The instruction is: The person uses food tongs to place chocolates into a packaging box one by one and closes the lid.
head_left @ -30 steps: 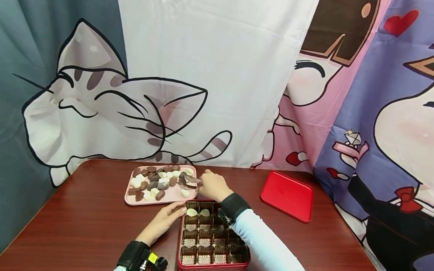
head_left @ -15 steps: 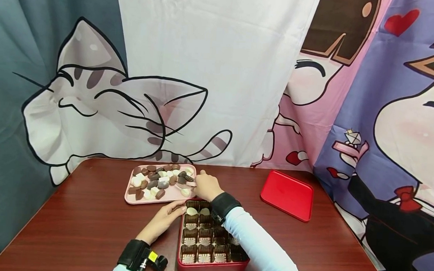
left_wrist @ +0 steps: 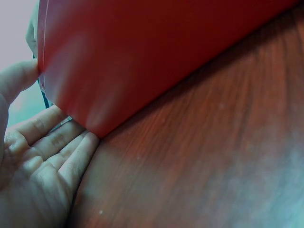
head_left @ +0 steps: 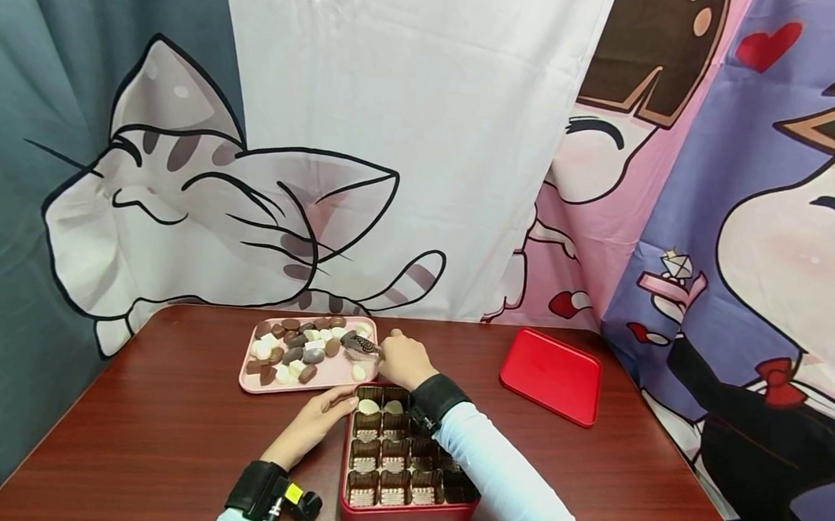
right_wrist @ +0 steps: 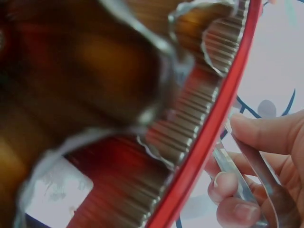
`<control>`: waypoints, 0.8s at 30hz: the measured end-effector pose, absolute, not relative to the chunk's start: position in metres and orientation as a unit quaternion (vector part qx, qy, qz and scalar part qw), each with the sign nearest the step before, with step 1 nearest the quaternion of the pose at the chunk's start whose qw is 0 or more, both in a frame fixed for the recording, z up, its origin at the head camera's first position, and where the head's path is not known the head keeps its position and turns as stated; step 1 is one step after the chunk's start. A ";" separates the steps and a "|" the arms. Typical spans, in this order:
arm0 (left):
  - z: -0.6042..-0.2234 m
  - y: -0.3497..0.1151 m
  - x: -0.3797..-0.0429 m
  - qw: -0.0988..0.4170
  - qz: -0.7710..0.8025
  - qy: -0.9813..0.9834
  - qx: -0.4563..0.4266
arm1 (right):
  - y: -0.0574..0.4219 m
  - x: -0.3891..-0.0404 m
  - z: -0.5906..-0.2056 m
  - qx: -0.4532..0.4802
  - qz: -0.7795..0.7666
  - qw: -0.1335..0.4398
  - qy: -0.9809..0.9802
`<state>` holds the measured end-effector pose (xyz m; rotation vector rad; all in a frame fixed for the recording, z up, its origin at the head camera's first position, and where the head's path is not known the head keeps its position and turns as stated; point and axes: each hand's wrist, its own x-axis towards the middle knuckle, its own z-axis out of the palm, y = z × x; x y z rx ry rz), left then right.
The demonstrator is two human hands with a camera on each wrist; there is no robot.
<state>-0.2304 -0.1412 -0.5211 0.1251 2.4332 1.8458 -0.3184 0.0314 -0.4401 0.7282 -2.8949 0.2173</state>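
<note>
In the head view, my right hand (head_left: 405, 360) holds metal tongs (head_left: 363, 346), whose patterned tips are over the right part of a pink tray (head_left: 333, 377). White, brown and dark chocolates (head_left: 306, 349) lie on that tray. Whether the tips grip a dark chocolate cannot be told. My left hand (head_left: 314, 426) rests against the far left corner of a red box (head_left: 407, 518), its thumb at the rim and its fingers extended along the wall. Inside the box, a brown divided plastic insert (head_left: 395, 453) has white chocolates (head_left: 368, 407) in two far-row compartments. My right forearm hides part of the insert.
A red lid (head_left: 551, 376) lies on the right of the brown table (head_left: 168, 420). Behind the table hangs a printed cloth (head_left: 410, 134) with cartoon figures. The box stands between me and the pink tray.
My right hand has shifted slightly left with the tongs, and the tips have come closer together beside a dark chocolate. My left hand stays at the box corner.
</note>
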 end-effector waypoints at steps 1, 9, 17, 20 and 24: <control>-0.521 -0.141 -0.231 0.044 0.604 0.795 0.041 | 0.033 -0.318 -0.439 0.243 0.076 0.075 -0.964; -0.521 -0.141 -0.230 0.046 0.603 0.795 0.036 | 0.047 -0.311 -0.423 0.238 0.121 0.071 -0.961; -0.521 -0.141 -0.230 0.046 0.606 0.793 0.032 | 0.067 -0.298 -0.415 0.239 0.152 0.057 -0.957; -0.522 -0.141 -0.230 0.044 0.606 0.794 0.032 | 0.076 -0.292 -0.413 0.240 0.169 0.051 -0.955; -0.521 -0.141 -0.229 0.044 0.604 0.795 0.033 | 0.086 -0.282 -0.410 0.241 0.188 0.039 -0.951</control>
